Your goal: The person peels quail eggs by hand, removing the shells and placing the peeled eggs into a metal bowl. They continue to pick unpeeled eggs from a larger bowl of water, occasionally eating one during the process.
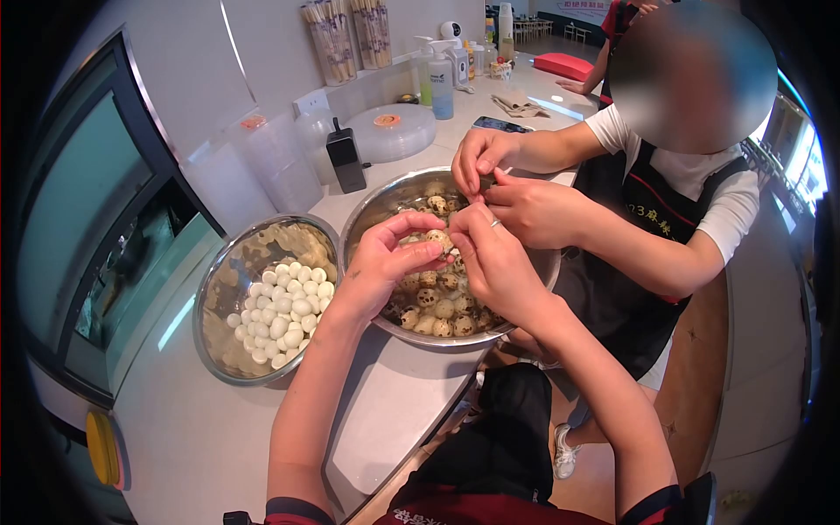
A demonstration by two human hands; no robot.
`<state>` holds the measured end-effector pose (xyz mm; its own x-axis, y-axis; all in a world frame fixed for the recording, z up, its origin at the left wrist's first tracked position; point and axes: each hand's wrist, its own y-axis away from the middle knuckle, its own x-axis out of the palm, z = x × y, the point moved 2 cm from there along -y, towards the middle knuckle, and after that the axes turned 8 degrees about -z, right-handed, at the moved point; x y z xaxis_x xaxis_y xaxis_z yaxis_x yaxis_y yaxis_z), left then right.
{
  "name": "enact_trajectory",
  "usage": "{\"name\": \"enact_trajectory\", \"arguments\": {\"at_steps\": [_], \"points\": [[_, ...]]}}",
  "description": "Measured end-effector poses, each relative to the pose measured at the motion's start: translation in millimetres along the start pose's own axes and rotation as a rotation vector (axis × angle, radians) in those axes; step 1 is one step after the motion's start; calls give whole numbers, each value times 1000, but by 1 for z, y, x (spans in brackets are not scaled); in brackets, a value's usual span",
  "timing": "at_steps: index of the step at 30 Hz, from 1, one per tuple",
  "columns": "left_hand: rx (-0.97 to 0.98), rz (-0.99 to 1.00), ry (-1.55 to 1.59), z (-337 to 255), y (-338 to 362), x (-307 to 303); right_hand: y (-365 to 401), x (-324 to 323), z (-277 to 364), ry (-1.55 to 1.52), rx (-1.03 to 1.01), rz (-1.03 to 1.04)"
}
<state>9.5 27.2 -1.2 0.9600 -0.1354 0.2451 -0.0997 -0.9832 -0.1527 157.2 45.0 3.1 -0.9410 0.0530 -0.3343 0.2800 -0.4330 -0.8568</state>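
My left hand [386, 261] pinches a speckled quail egg [439, 237] between thumb and fingers above a large steel bowl [360, 208]. My right hand [500, 262], with a ring on one finger, has its fingertips closed against the same egg's right side; a small pale and dark bit shows there. Below both hands, several speckled quail eggs [443, 308] lie in the large bowl, apparently in water. To the left, a second steel bowl [223, 262] holds many peeled white eggs [278, 327].
A co-worker's hands [538, 210] work over the large bowl's right rim. Behind the bowls are a black box-shaped device [346, 157], stacked clear round lids [391, 131], pump bottles [440, 83], a phone [500, 125] and a cloth [520, 106]. Chopsticks [329, 39] hang in wall holders.
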Motion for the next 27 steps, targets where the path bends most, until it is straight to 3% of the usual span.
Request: {"name": "enact_trajectory", "arguments": {"at_steps": [14, 16, 21, 27], "points": [[87, 45, -53, -2, -1, 0, 0, -3, -8, 29, 148, -93], [57, 55, 77, -4, 0, 4, -1, -4, -7, 24, 164, -99], [33, 36, 72, -4, -1, 2, -2, -3, -3, -111, 82, -125], [10, 15, 22, -3, 0, 1, -4, -5, -1, -6, -1, -87]]}}
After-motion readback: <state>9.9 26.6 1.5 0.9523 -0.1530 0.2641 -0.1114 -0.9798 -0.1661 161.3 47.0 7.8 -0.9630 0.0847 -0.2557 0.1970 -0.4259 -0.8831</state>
